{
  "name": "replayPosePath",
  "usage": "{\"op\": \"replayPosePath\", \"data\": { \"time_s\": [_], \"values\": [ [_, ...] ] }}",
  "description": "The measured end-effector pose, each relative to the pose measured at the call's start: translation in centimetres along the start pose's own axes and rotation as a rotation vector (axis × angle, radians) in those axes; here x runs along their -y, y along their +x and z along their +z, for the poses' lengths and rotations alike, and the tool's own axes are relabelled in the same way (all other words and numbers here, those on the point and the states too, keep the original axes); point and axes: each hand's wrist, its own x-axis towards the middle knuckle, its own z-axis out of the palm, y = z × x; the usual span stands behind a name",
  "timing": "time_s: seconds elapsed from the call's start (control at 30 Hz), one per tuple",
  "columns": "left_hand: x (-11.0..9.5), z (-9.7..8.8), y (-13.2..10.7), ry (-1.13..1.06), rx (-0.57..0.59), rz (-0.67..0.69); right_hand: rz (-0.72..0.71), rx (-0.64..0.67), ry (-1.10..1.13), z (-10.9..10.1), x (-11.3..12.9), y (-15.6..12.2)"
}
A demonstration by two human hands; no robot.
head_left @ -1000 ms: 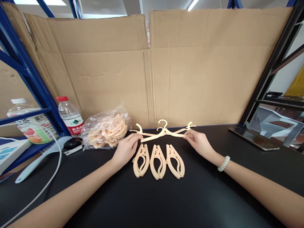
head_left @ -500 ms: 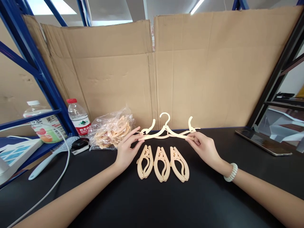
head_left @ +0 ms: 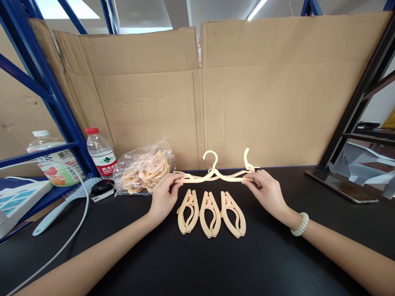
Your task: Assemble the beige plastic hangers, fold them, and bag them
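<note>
A peach plastic folding hanger (head_left: 216, 174) is spread open just above the black table (head_left: 197, 255), its hook standing up in the middle. My left hand (head_left: 163, 197) pinches its left arm tip. My right hand (head_left: 267, 191), with a white coil band on the wrist, pinches its right arm tip, where a small end hook points up. Three folded hangers of the same colour (head_left: 211, 211) lie side by side on the table right below, between my hands.
A clear plastic bag of more folded hangers (head_left: 143, 168) lies left of my left hand. Further left stand two bottles (head_left: 100, 152), a brush (head_left: 58, 205), a white cable (head_left: 61, 242). A tablet (head_left: 341, 185) lies at right. Cardboard (head_left: 197, 94) walls the back.
The hanger's left end hook, raised half a second ago, now lies folded flat along the arm. My left fingers have closed on that tip. The hanger sits slightly lower.
</note>
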Motion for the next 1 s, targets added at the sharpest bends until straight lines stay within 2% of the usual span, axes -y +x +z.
{"op": "replayPosePath", "data": {
  "time_s": [0.23, 0.47, 0.57, 0.7, 1.0],
  "values": [
    [-0.33, -0.18, 0.24, 0.03, 0.004, 0.051, 0.075, -0.081, 0.158, 0.03, 0.09, 0.2],
    [-0.43, -0.21, 0.24, 0.037, -0.014, 0.058, 0.085, -0.064, 0.239, 0.28, -0.05, 0.2],
    [-0.4, -0.21, 0.26, 0.035, -0.019, 0.08, 0.13, -0.037, 0.313, 0.62, -0.14, 0.04],
    [-0.26, -0.18, 0.23, 0.007, -0.017, 0.043, 0.175, -0.033, 0.407, 0.74, 0.32, -0.04],
    [-0.46, -0.35, 0.33, 0.046, -0.034, 0.044, 0.199, -0.013, 0.426, 0.48, 0.74, 0.12]
  ]
}}
